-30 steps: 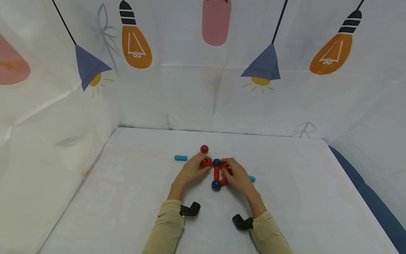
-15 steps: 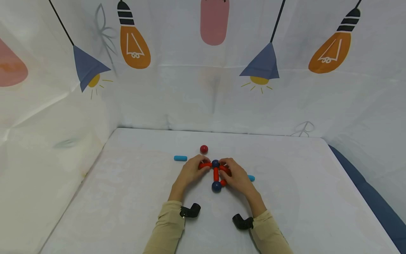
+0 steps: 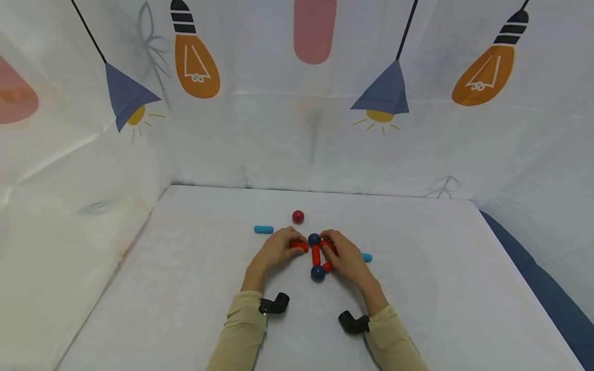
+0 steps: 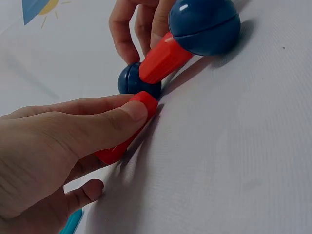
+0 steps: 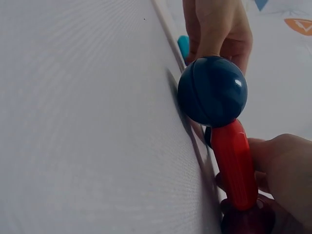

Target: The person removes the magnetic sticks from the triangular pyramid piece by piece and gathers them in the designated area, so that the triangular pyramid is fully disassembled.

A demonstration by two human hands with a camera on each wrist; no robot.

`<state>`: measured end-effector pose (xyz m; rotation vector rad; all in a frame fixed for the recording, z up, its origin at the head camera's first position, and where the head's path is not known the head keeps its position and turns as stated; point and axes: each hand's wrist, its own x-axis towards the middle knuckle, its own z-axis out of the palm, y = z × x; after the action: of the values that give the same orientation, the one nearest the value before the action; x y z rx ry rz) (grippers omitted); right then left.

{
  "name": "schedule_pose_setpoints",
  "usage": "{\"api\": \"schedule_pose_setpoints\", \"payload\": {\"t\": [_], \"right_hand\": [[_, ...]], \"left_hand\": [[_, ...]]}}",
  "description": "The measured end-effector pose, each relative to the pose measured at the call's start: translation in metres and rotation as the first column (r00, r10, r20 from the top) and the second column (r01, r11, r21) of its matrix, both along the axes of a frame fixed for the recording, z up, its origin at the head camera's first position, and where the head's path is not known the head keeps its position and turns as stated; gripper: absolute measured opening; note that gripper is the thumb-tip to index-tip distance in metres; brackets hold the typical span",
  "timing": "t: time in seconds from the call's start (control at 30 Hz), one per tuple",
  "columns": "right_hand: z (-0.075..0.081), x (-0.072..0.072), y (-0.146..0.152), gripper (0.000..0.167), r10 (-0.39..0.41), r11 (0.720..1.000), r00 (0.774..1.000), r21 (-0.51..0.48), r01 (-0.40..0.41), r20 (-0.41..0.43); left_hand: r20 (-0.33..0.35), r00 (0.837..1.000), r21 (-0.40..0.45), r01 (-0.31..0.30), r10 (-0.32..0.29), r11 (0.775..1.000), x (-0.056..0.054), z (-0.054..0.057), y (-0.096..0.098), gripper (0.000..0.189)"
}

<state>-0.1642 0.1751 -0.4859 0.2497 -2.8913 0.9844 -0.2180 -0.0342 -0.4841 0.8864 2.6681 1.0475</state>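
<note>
my left hand (image 3: pixel 275 250) pinches a stiff-looking, probably light red rod (image 3: pixel 300 247), best held mid-length; right hand (image 3: pixel 345 257) grips the frame (image 3: pixel 316 255).

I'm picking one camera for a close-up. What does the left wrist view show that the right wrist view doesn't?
Only the left wrist view shows the red rod pinched in the left hand. Only the right wrist view shows a dark red ball at the bottom edge and the printed orange bulb. Both show the two hands, the near blue ball and part of a cyan rod.
</note>
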Motion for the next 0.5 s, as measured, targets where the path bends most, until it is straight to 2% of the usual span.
{"api": "schedule_pose_setpoints", "payload": {"t": [0.1,0.2,0.37,0.5], "right_hand": [[0.000,0.000,-0.001,0.027,0.003,1.000,1.000,-0.006,-0.003,0.000],[0.001,0.000,-0.002,0.027,0.007,1.000,1.000,-0.008,-0.007,0.004],[0.001,0.000,-0.002,0.027,-0.005,1.000,1.000,-0.006,0.005,0.018],[0.001,0.000,0.000,0.028,-0.012,1.000,1.000,-0.005,0.012,0.022]], "left_hand": [[0.037,0.999,0.004,0.033,-0.033,0.999,0.000,0.001,-0.005,0.018],[0.046,0.999,0.034,0.018,-0.020,0.999,0.000,0.002,-0.011,0.019],[0.032,0.995,0.076,-0.092,0.090,0.993,-0.005,0.004,-0.029,0.021],[0.005,0.985,0.100,-0.174,0.175,0.980,-0.011,0.005,-0.048,0.022]]}}
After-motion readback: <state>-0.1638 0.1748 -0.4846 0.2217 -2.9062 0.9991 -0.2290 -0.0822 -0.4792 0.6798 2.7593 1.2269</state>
